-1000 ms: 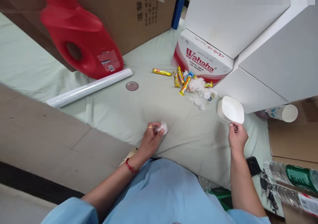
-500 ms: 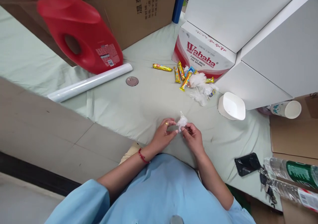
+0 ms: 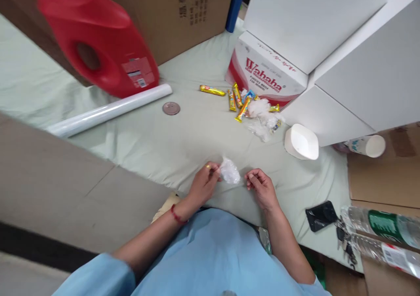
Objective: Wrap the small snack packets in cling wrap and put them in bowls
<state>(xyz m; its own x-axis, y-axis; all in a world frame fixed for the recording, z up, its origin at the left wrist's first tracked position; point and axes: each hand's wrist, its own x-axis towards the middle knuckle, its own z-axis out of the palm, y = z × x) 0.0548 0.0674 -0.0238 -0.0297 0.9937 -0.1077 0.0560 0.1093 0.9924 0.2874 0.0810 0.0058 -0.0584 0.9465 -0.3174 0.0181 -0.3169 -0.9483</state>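
- Your left hand (image 3: 206, 183) pinches the crumpled clear plastic (image 3: 230, 172) by its left end, over the cloth (image 3: 147, 143)
- Your right hand (image 3: 261, 187) has fingertips together just beside it; whether they hold an edge, I cannot tell
- Pinch lightly; thin plastic could tear
- Room to move lies ahead, short of the yellow packets (image 3: 243, 109); the cloth's near edge sits close

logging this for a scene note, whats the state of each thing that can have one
left hand, pinching clear plastic
clear plastic, crumpled
right hand, fingers curled, contents unclear
white container, upright, open
black phone, lying flat
keys, bunched near phone
snack sticks, in yellow wrappers
Wahaha carton, standing
plastic heap, crumpled
white roll, wound up, lying down
grey disc, lying flat
red jug, standing
paper cup, open
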